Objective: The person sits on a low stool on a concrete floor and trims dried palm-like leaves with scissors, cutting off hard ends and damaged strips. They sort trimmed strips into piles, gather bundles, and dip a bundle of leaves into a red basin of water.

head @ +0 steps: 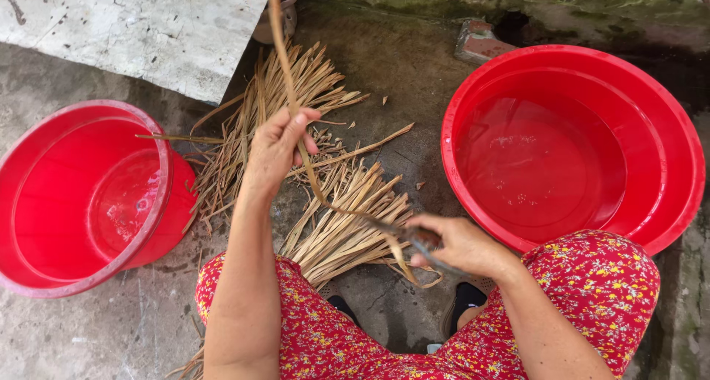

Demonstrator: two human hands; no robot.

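Your fingers on the left hand (277, 145) are curled and pinched around a long dried leaf strip (296, 113), held up in front of you so that its upper end runs past the top edge of the view. Your right hand (455, 245) is closed in a loose fist on the lower end of that same strip, where it also grips a dark, narrow tool (425, 239) whose exact kind you cannot make out. The strip sags in a curve between your two hands, above a pile of dried strips (336, 228) lying on the wet concrete floor (399, 76) just in front of your knees. A second heap of strips (288, 91) lies farther out, behind your left hand. To your left sits a red bucket (44, 202), tipped slightly, with a little water in it. To your right is a wide red basin (665, 128) holding shallow water. A pale stone slab (133, 25) lies at the upper left.
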